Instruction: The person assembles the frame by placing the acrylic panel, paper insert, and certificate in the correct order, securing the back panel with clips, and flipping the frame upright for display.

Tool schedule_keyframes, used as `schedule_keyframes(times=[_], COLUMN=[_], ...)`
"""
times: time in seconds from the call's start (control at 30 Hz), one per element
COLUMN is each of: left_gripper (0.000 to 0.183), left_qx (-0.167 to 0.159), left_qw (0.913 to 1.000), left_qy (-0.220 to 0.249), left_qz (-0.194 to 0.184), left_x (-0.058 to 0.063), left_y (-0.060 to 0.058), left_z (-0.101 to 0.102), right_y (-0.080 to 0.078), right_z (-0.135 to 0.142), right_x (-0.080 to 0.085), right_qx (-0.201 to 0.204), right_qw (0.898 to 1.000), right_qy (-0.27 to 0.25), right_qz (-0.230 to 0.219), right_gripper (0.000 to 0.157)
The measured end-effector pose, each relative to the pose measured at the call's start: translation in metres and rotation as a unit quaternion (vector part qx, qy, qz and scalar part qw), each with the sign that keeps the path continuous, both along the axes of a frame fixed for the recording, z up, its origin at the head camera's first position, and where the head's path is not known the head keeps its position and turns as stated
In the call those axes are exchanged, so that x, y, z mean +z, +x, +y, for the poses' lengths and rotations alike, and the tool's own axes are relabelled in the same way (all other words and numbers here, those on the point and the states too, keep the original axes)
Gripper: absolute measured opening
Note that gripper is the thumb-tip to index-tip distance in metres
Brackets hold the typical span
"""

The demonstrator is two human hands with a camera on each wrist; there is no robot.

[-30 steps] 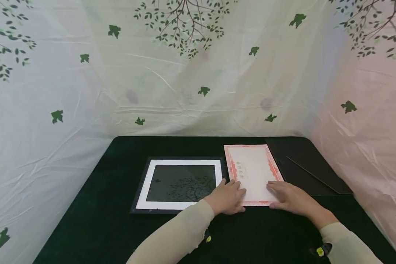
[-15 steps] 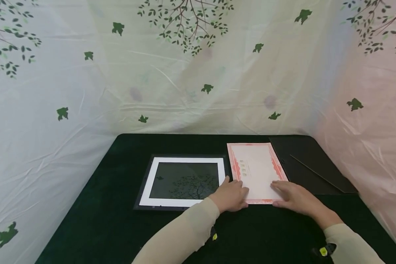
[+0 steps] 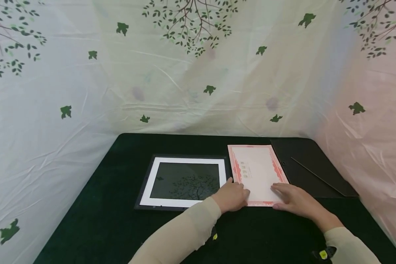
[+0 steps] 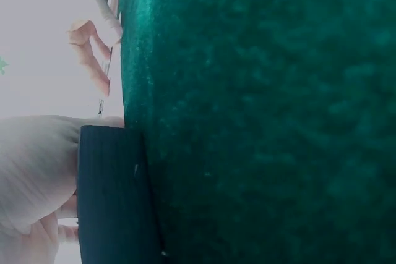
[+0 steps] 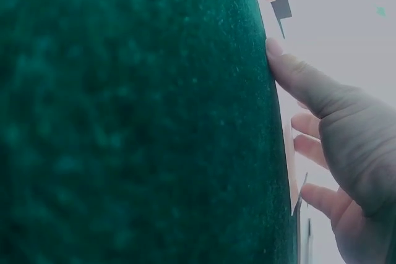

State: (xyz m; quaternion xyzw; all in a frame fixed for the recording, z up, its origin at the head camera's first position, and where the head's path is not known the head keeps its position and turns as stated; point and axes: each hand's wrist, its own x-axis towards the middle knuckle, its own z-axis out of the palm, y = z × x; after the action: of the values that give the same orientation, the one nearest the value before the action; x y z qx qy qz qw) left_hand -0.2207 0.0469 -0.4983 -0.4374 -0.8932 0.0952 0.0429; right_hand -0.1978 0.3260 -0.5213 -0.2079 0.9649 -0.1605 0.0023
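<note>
On tabletop (image 3: pixel 102 223), flat between frame (image 3: pixel 184 181) and board (image 3: pixel 320 168): paper (image 3: pixel 259 168), touched by left hand (image 3: pixel 232 197) and right hand (image 3: pixel 297 201), with grips wide and loose. May crease or slide askew, if pushed unevenly from two sides. Cannot see clearly the left fingertips, nor any overlap with board.

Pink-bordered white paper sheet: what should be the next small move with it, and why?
Perhaps pinch the sheet and raise its near edge: the bare left hand and bare right hand are at its near corners, and the right thumb sits at that edge.
</note>
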Motion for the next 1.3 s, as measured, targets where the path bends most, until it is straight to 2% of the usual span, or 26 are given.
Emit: schedule_keyframes(times=[0.17,0.43,0.7,0.8,0.9,1.07,1.2,1.3], left_gripper=[0.041,0.032,0.029,0.028,0.028,0.029,0.039,0.050], left_qx=[0.001,-0.019,-0.034,-0.033,-0.035,-0.038,-0.013,0.027], left_qw=[0.9999,0.9994,0.9971,0.9959,0.9947,0.9910,0.9868,0.9812], left_qy=[0.003,0.007,0.031,0.038,0.044,0.095,0.144,0.180], left_qz=[-0.016,-0.027,-0.060,-0.076,-0.086,-0.087,-0.072,-0.064], left_x=[-0.001,-0.002,-0.001,-0.001,-0.001,0.003,0.010,0.014], left_y=[-0.001,-0.003,-0.011,-0.014,-0.015,-0.014,-0.011,-0.008], left_z=[0.000,-0.005,-0.007,-0.007,-0.008,-0.018,-0.030,-0.037], right_y=[-0.002,-0.002,0.000,0.000,0.001,0.001,0.000,0.000], right_z=[-0.003,-0.008,-0.012,-0.014,-0.016,-0.020,-0.022,-0.026], right_x=[-0.002,-0.001,-0.001,-0.001,0.000,0.002,0.005,0.007], right_qx=[0.005,0.004,0.016,0.023,0.030,0.036,0.020,-0.001], right_qw=[1.000,1.000,1.000,0.999,0.996,0.989,0.984,0.979], right_qy=[0.002,0.005,-0.004,-0.016,-0.033,-0.062,-0.068,-0.071], right_qz=[0.002,0.002,0.023,0.041,0.073,0.132,0.164,0.188], right_gripper=[0.081,0.080,0.078,0.067,0.050,0.023,0.018,0.017])
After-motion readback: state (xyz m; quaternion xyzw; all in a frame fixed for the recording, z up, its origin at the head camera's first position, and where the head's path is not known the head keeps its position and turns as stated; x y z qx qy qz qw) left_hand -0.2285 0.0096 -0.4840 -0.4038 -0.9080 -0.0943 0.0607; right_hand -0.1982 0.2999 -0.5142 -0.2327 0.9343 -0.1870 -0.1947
